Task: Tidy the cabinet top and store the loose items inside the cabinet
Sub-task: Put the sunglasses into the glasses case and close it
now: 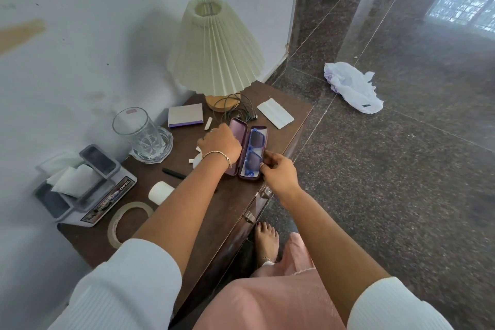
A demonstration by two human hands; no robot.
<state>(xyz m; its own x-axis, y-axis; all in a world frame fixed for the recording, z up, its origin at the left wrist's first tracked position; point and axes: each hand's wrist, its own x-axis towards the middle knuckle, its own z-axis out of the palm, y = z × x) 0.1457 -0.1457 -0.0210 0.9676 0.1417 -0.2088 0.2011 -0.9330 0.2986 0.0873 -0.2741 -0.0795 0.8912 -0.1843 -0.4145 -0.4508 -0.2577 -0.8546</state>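
Observation:
An open purple glasses case (242, 131) lies on the dark wooden cabinet top (227, 203), with blue-framed sunglasses (255, 151) lying in its right half. My left hand (219, 146) rests with curled fingers on the case's lid half, and I cannot see whether it grips the lid. My right hand (278, 171) pinches the case's near right edge beside the sunglasses. Loose items lie around: a notepad (185, 114), tangled earphones (238, 110), a folded white paper (275, 112), a black pen (173, 173), a white candle (160, 192) and a tape roll (128, 221).
A pleated lamp (214, 48) stands at the back. A glass tumbler in a glass dish (142, 134) and a tissue box (83, 185) sit left by the wall. Drawer handles (250, 215) show on the cabinet front. A plastic bag (351, 86) lies on the floor.

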